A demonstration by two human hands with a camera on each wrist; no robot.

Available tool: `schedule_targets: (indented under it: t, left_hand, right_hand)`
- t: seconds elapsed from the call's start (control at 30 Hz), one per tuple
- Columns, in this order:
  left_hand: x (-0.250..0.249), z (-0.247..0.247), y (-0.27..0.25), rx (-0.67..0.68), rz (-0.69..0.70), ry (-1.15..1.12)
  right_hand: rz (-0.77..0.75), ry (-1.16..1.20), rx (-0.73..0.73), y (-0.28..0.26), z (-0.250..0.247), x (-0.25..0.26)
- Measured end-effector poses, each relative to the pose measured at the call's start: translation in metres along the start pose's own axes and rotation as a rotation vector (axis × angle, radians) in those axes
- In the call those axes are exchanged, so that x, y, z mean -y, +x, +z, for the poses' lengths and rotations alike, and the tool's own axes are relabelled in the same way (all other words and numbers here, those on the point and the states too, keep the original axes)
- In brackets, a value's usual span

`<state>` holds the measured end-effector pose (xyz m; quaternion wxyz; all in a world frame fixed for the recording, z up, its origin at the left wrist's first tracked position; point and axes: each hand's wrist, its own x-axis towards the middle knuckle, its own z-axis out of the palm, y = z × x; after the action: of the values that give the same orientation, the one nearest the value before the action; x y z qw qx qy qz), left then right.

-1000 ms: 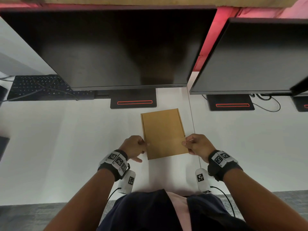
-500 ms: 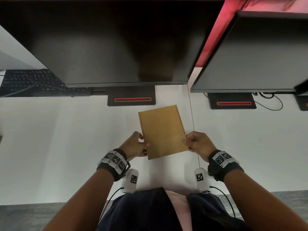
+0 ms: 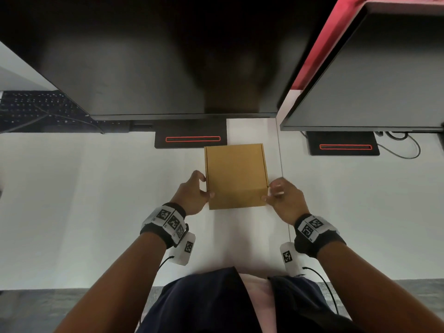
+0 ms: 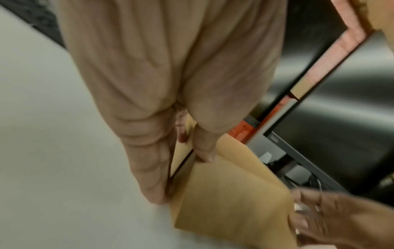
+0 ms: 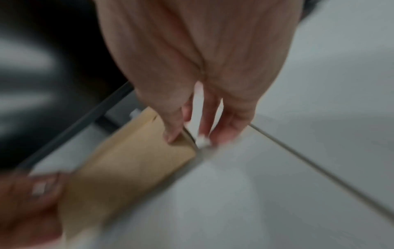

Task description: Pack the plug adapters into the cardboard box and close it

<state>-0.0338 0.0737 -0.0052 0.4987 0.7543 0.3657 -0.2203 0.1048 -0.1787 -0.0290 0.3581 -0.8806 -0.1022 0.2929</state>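
A closed brown cardboard box (image 3: pixel 236 174) lies flat on the white desk (image 3: pixel 96 212), just in front of the middle monitor stand. My left hand (image 3: pixel 203 188) grips its left side near the front corner, with the thumb (image 4: pixel 202 151) on the lid and the fingers down the side wall. On the other side, my right hand (image 3: pixel 271 192) holds the right front corner, thumb (image 5: pixel 172 134) on the lid edge; its fingers are blurred. The box (image 4: pixel 230 202) also fills the lower part of the left wrist view. No plug adapters show in any view.
Two dark monitors (image 3: pixel 156 68) (image 3: pixel 384 80) hang over the back of the desk, with their stands (image 3: pixel 191 138) (image 3: pixel 343 146) close behind the box. A black keyboard (image 3: pixel 36 109) lies back left, and a cable (image 3: pixel 406 147) back right. A desk seam (image 3: pixel 282 188) runs along the box's right side.
The box has been turned square to me and pushed slightly away towards the monitor stand. Both hands have slid forward along its sides and stay on it.
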Motion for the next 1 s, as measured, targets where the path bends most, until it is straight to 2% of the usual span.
schedule_targets:
  t: [0.07,0.17,0.37,0.5,0.77,1.0]
  left_hand:
    - [-0.007,-0.003,0.002,-0.065,0.087,0.098]
    - [-0.015,-0.002,0.008,-0.131,0.255,0.204]
    - [-0.026,0.006,0.015,-0.179,0.299,0.318]
    - [-0.038,0.011,0.018,-0.195,0.325,0.477]
    - [-0.064,0.034,0.022,-0.131,0.385,0.545]
    - [-0.087,0.058,0.024,-0.19,0.359,0.581]
  right_hand:
    - [-0.143,-0.119,-0.055,0.005,0.001,0.002]
    - [-0.357,-0.396,-0.027,0.012,0.003,0.006]
    - [-0.468,-0.571,-0.149,0.018,0.004,0.008]
    - [-0.469,-0.576,-0.228,0.021,0.008,0.013]
    - [-0.391,-0.577,-0.32,0.006,-0.012,-0.016]
    - [-0.272,-0.731,-0.254,0.018,-0.039,-0.003]
